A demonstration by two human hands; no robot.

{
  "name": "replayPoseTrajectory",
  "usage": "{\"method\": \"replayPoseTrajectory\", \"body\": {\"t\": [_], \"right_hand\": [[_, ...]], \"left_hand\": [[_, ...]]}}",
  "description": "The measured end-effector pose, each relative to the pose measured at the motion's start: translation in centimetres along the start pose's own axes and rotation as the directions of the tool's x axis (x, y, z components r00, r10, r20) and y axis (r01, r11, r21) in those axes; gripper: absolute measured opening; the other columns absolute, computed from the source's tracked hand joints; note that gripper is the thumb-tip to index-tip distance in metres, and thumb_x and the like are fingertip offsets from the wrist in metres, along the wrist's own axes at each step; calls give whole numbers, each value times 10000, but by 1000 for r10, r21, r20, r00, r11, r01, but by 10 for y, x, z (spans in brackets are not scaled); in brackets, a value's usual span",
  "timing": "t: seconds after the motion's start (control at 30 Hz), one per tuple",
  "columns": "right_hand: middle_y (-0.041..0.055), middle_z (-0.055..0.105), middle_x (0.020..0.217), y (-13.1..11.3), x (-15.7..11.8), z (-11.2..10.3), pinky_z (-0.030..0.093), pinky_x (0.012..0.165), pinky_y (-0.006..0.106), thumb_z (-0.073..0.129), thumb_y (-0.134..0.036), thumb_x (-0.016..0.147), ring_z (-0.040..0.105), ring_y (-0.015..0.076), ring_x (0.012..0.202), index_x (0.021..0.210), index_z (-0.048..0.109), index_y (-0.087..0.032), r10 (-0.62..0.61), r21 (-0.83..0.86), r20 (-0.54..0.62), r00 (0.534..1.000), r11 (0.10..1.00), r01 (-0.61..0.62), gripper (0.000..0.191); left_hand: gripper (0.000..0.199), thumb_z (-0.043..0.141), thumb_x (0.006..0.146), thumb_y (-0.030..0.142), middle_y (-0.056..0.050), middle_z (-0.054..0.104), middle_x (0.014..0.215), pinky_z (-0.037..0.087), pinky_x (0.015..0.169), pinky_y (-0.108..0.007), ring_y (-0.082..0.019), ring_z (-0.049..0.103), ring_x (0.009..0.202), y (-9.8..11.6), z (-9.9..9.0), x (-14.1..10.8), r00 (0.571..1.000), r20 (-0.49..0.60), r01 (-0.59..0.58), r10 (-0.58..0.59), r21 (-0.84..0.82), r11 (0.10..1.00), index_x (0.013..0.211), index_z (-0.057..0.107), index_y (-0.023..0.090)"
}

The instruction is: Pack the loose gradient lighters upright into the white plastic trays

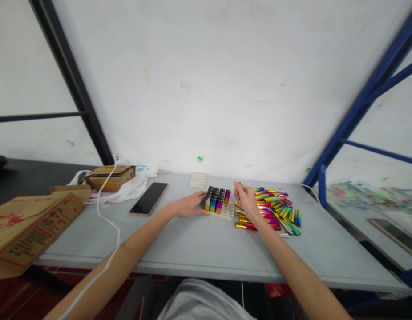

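Note:
A pale tray (pixel 228 210) with round holes stands on the table, its left part filled with rows of upright shiny tubes (pixel 213 204) with black tops, which look like lighters. My left hand (pixel 189 205) curves around the tray's left side, thumb at the near edge and fingers at the far side. Just right of the tray, my right hand (pixel 245 196) is raised with its fingers pinched together. A bit of green shows at the fingertips, too small to name. Beside and partly behind that hand lies a loose pile of shiny multicoloured tubes (pixel 269 213).
Another pale holed tray (pixel 197 179) lies near the wall. A phone (pixel 149 198) rests left of my left hand. Further left are a small cardboard box (pixel 111 177), a larger carton (pixel 39 226) and a white cable (pixel 115 226) crossing over my left forearm. A blue frame (pixel 354 111) stands right.

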State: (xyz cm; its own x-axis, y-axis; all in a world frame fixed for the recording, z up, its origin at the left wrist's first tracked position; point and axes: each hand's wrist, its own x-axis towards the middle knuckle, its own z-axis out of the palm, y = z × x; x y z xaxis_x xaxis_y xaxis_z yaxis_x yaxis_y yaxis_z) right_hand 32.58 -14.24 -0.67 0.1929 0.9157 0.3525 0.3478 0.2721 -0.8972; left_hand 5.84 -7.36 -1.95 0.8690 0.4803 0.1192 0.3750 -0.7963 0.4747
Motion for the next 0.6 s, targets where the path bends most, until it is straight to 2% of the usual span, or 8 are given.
{"method": "replayPoseTrajectory", "body": {"t": [0.13, 0.37, 0.5, 0.6], "right_hand": [[-38, 375, 481, 10, 1, 3, 264, 436, 254, 505, -735, 879, 358, 120, 465, 581, 392, -263, 3, -59, -67, 998, 998, -7, 570], [-37, 396, 527, 13, 2, 3, 272, 483, 256, 481, -501, 888, 352, 123, 509, 576, 406, -251, -25, -66, -68, 997, 998, 20, 407], [-34, 414, 528, 1, -1, 0, 318, 511, 268, 510, -564, 923, 399, 135, 524, 584, 425, -247, -57, -109, -51, 997, 993, 51, 472], [-64, 426, 558, -6, -3, -1, 353, 482, 265, 464, -679, 976, 402, 136, 477, 770, 500, -256, -8, 45, 35, 999, 999, 6, 472]], "left_hand": [[778, 644, 971, 641, -189, 460, 1619, 323, 1281, -443, -353, 436, 1503, -1, 1, 0, 1000, -9, -4, 4, -8, 1000, 1538, 474, 136], [757, 642, 978, 621, -192, 452, 1625, 303, 1292, -458, -355, 419, 1517, 1, -1, 0, 1000, 3, -2, 2, -4, 1000, 1533, 475, 134], [763, 637, 980, 634, -192, 449, 1626, 301, 1294, -444, -350, 419, 1519, 2, -1, -1, 1000, 6, 7, -7, 3, 1000, 1533, 476, 132], [763, 644, 981, 631, -183, 448, 1630, 307, 1292, -448, -348, 432, 1509, 4, -2, -1, 1000, 2, 0, 0, -4, 1000, 1544, 469, 147]]}}
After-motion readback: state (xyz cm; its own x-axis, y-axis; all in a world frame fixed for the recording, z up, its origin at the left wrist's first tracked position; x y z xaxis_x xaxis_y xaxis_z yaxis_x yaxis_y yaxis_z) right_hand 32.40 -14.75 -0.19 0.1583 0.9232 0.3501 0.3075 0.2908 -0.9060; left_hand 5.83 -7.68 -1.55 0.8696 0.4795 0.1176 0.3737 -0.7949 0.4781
